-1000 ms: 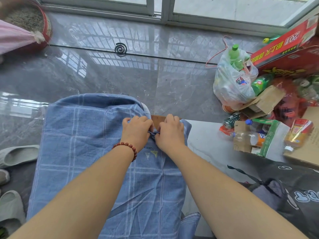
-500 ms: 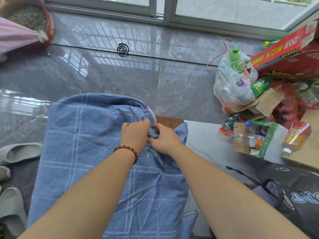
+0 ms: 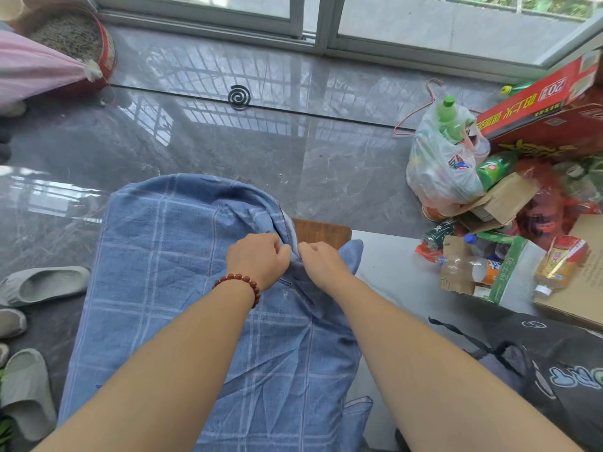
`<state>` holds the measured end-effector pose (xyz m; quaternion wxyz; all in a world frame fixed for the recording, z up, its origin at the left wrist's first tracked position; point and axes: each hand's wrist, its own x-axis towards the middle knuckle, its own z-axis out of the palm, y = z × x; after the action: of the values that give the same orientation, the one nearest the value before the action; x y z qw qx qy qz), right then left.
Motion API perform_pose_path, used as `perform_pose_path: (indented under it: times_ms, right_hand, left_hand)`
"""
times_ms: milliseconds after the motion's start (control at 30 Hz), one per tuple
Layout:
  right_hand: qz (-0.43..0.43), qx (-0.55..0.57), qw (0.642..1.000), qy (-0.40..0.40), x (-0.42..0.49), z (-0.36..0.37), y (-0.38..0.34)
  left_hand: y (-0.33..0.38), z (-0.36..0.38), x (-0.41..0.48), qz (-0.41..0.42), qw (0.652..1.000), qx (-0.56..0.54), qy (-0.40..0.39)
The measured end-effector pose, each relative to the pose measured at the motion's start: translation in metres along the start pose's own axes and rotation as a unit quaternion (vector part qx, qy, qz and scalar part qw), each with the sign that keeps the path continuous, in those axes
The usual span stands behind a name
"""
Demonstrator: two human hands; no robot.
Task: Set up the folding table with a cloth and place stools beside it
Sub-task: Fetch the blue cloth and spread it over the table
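Note:
A blue checked cloth (image 3: 169, 269) lies draped over the small folding table, whose brown wooden corner (image 3: 321, 231) shows bare at the far right. My left hand (image 3: 259, 259), with a red bead bracelet at the wrist, and my right hand (image 3: 321, 264) meet at a bunched fold of the cloth near that corner. Both pinch the gathered fabric between fingers and thumb. The table's legs are hidden under the cloth. No stools are in view.
A white plastic bag of bottles (image 3: 443, 164), red cartons (image 3: 541, 102) and loose bottles and boxes (image 3: 489, 269) crowd the right. Grey slippers (image 3: 42, 283) lie on the left floor. A mosquito coil (image 3: 239, 96) sits near the window track. Dark printed fabric (image 3: 554, 370) lies at lower right.
My hands stay together at the fold and have drawn the cloth slightly toward me, so more of the wooden table corner shows. The bunch of fabric between them has tightened.

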<state>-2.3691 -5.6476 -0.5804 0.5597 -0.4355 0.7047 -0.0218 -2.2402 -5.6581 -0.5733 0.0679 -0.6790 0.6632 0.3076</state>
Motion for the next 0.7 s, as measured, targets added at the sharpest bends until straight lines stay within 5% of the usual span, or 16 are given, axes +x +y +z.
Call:
perform_pose_path:
  times_ms: [300,533,700]
  right_hand:
    - [0.005,-0.071,0.997,-0.038,0.002,0.004,0.003]
    - [0.022,0.029,0.993,0.114,-0.001,0.002,0.007]
    - [0.057,0.001,0.998,0.018,0.000,0.005,0.007]
  left_hand:
    - [-0.014,0.004,-0.006,0.014,0.998,-0.045,-0.032]
    - [-0.022,0.001,-0.011,0.000,0.997,-0.061,-0.053]
    - [-0.020,0.000,-0.016,0.019,0.996,-0.071,-0.049]
